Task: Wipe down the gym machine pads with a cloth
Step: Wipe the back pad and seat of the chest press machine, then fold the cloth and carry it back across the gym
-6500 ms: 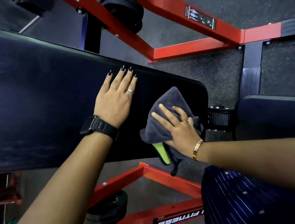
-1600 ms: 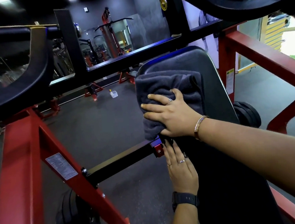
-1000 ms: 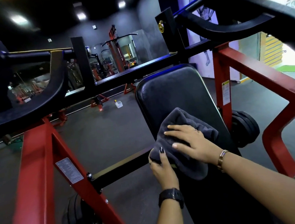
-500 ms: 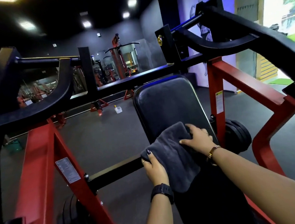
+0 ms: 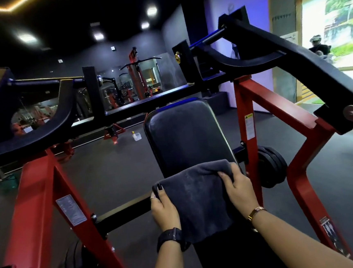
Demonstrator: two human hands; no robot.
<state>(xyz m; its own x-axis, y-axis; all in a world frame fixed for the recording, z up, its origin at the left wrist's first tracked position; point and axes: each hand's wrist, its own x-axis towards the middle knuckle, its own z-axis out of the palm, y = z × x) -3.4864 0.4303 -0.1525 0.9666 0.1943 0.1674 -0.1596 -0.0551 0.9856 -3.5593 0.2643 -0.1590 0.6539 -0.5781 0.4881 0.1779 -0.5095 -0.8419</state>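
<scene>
No word, brand or number is legible here. The gym machine (image 5: 275, 103) carries three stickers, all with print too small and blurred to make out. A white rectangular label (image 5: 71, 210) sits on the left red leg (image 5: 38, 199), filled with fine grey lines of text. A narrow white warning label (image 5: 250, 126) stands upright on the right red post (image 5: 240, 98); its top holds a small yellow patch, and the lines below cannot be read. A dark decal (image 5: 329, 232) with pale marks lies on the lower right red leg (image 5: 299, 187), its lettering smeared. A red tower (image 5: 136, 73) at the back of the room shows faint pale marks running down it, too far off to read.
</scene>
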